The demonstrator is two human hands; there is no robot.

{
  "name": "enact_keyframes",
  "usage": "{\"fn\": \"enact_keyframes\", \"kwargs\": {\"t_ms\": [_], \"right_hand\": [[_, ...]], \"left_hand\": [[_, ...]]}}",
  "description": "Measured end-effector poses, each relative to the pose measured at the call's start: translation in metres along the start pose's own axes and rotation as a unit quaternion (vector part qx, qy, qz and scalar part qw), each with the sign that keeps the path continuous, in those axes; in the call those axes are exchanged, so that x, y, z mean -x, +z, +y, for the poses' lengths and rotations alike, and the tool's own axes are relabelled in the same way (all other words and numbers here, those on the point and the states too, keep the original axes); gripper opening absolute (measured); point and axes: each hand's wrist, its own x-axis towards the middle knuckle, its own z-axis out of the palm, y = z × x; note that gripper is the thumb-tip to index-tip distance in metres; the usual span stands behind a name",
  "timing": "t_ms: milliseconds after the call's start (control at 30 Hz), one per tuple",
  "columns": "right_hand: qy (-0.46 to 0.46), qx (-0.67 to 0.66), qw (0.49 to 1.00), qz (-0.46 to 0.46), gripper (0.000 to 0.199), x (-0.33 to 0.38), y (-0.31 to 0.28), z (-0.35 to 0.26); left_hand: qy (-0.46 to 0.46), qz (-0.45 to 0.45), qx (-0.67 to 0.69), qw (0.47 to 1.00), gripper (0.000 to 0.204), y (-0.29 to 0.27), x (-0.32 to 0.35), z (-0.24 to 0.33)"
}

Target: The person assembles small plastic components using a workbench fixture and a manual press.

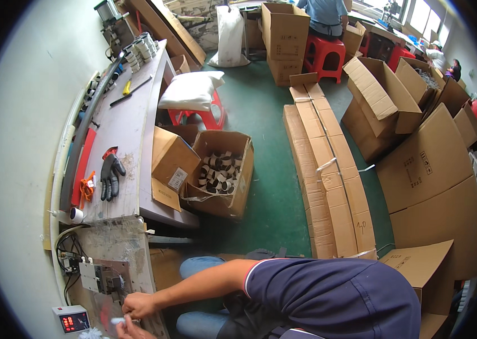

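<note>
Both my hands are low at the left, over the worn workbench (117, 243). My right hand (138, 305) reaches in on a bare forearm from my navy sleeve, fingers curled. My left hand (131, 330) is just below it and partly cut off by the picture's lower edge. Pinched between the two hands is a small white piece (117, 321). A metal fixture with white posts (102, 278) stands right above them. A small grey controller box with a red display (72, 322) sits to their left.
A dark work glove (110, 175) and orange scraps lie further up the bench. Beside the bench is an open carton of small rolls (220, 172). Flattened cartons (329, 169) line the green floor, with open boxes at the right. A person sits on a red stool (324, 53) at the back.
</note>
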Motion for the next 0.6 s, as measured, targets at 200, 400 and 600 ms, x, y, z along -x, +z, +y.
{"fn": "enact_keyframes", "kwargs": {"t_ms": [200,400,600], "right_hand": [[0.259,-0.444,0.847,-0.136,0.021,0.002,-0.025,-0.027],[0.250,-0.399,0.880,-0.060,0.013,0.006,-0.023,-0.031],[0.231,-0.297,0.921,-0.098,0.014,0.008,-0.021,-0.032]], "left_hand": [[-0.077,-0.028,0.057,0.995,0.028,0.007,0.029,-0.019],[0.104,-0.021,-0.027,0.994,0.026,-0.004,0.018,0.002],[0.087,-0.086,-0.028,0.992,0.023,-0.013,0.030,-0.001]]}}
